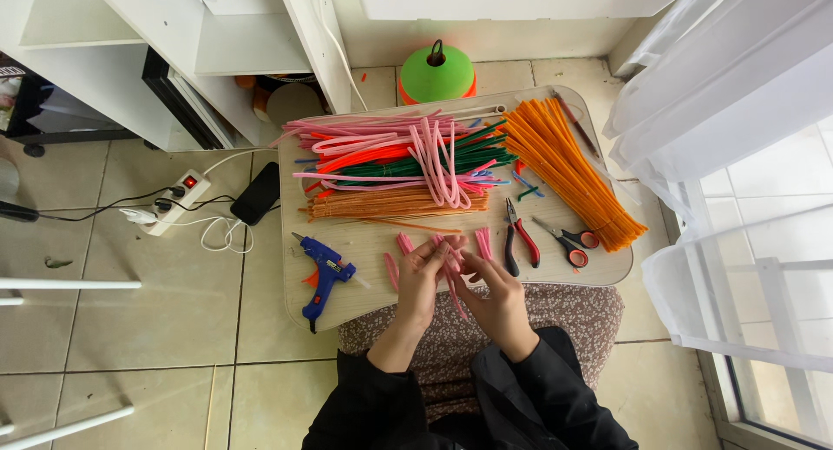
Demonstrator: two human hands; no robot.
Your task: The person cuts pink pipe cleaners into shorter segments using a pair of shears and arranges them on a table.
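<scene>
Pointing toward the person, pink pipe cleaner point(455, 287) lengthwise

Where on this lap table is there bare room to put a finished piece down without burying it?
Free patches on the table: a bare strip between the blue glue gun and the left hand; the front left corner below the gun; a small patch under the scissors. Crowded: the whole back half under pipe cleaners, the orange bundle at right, and the pliers beside the right hand.
</scene>
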